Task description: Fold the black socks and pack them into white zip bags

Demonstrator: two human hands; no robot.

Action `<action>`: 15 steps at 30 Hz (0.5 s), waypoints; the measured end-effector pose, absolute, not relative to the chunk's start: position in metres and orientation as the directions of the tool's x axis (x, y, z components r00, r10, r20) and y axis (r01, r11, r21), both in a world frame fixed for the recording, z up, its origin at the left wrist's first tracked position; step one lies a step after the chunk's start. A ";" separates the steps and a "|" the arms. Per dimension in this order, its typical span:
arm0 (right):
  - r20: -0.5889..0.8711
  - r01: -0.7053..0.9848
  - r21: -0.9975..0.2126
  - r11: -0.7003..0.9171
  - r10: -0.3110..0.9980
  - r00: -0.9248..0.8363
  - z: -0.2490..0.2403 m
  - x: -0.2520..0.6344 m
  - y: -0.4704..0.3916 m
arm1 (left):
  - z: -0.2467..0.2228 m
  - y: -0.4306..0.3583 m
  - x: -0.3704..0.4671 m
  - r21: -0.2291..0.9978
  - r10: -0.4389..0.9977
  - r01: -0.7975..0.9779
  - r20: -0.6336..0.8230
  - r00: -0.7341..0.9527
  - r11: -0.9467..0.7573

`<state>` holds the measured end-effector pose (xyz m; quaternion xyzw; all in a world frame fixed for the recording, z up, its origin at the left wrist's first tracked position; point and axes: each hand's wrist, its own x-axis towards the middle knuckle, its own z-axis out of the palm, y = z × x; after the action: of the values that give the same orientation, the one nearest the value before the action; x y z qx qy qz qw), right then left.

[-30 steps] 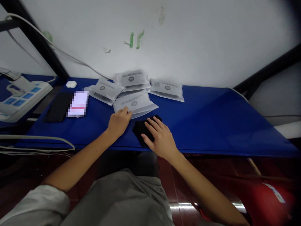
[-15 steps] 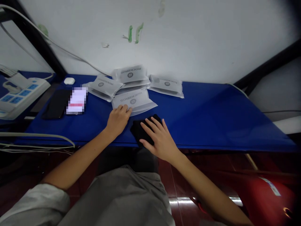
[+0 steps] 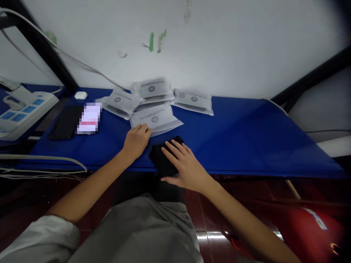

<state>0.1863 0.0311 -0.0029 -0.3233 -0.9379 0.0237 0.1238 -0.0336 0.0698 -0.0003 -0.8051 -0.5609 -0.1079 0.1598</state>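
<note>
My left hand (image 3: 137, 140) has its fingers curled at the near edge of the front frosted plastic bag (image 3: 155, 119), printed ROCKBROS; its fingertips are partly hidden. Spread over a folded black cloth (image 3: 161, 160), my right hand (image 3: 189, 166) lies flat with the thumb out past the cloth's near side. The cloth lies at the front edge of the table, just in front of that bag. Behind are more such bags: one on the left (image 3: 120, 102), one at the back (image 3: 155, 88) and one on the right (image 3: 193, 100).
The blue table (image 3: 246, 135) stands against a white wall. To the left are a black phone (image 3: 65, 122), a phone with a blurred lit screen (image 3: 89, 118), a small white case (image 3: 80, 95) and a power strip (image 3: 27, 113). A red stool (image 3: 307, 233) is at lower right.
The black cloth has shifted slightly toward me and to the left under my right hand, whose thumb has come down off the cloth. My left hand has barely moved.
</note>
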 end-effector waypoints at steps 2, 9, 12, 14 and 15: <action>0.183 0.599 -0.121 0.792 0.611 -0.770 -0.003 0.186 0.027 | 0.000 0.070 -0.034 -0.135 0.863 0.937 0.363 0.351 -0.324; 0.123 0.542 -0.126 0.831 0.555 -0.823 0.004 0.187 0.017 | 0.002 0.069 -0.034 -0.136 0.859 0.933 0.365 0.359 -0.333; 0.148 0.498 -0.151 0.854 0.517 -0.843 0.006 0.190 0.014 | 0.005 0.068 -0.034 -0.136 0.852 0.932 0.377 0.363 -0.336; 0.181 0.465 -0.151 0.872 0.487 -0.854 0.007 0.191 0.014 | 0.007 0.066 -0.034 -0.153 0.847 0.930 0.385 0.368 -0.334; 0.201 0.454 -0.142 0.880 0.474 -0.857 0.007 0.191 0.015 | 0.008 0.066 -0.035 -0.166 0.843 0.928 0.388 0.373 -0.334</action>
<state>0.1907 0.0146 0.0070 -0.2410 -0.9626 0.0446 0.1154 -0.0345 0.0656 0.0081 -0.8084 -0.5475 -0.1168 0.1817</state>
